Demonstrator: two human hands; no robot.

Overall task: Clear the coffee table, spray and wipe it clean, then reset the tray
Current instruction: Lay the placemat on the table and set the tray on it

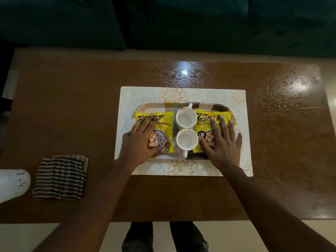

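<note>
Lying flat with straight fingers, the left hand [140, 142] is rested on the left yellow plastic snack packet [164, 125], the right hand [222, 145] on the right yellow plastic snack packet [202, 122].

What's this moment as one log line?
left hand: flat on left packet | right hand: flat on right packet | far cup, near cup: between packets, on tray | striped cloth: untouched

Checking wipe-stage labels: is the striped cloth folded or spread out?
Folded. The striped cloth lies as a compact square on the coffee table, layered edges showing along its top and right side.
</note>
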